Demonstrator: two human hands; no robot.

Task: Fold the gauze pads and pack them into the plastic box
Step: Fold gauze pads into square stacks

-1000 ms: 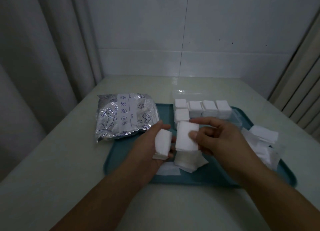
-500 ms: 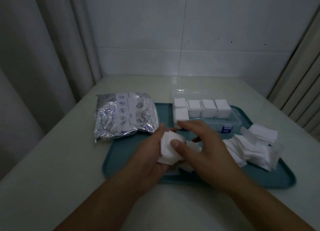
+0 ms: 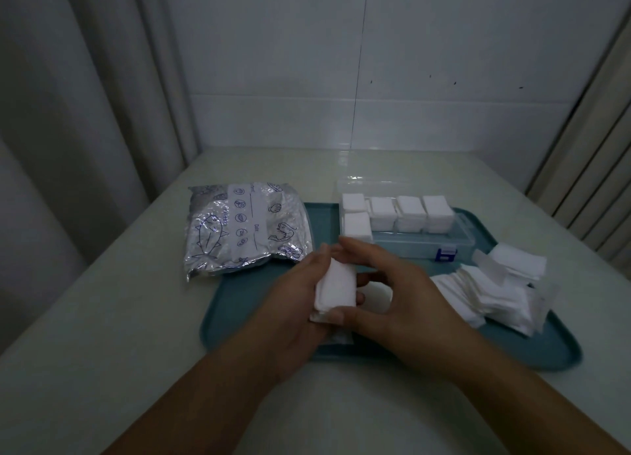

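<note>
While one folded gauze pad [image 3: 336, 289] sits between both hands above the tray [image 3: 239, 318], the plastic box [image 3: 406, 222] behind holds five folded stacks, its near row largely unfilled. Loose pads [image 3: 495, 290] lie heaped right: much remains. Left hand [image 3: 300, 304] cradles the pad; right hand [image 3: 403, 294] pinches it, fingers curled.

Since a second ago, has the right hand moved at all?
Yes. The right hand has come in toward the left hand and closed over the folded gauze stack, lower and nearer than before, judged against the plastic box.
</note>
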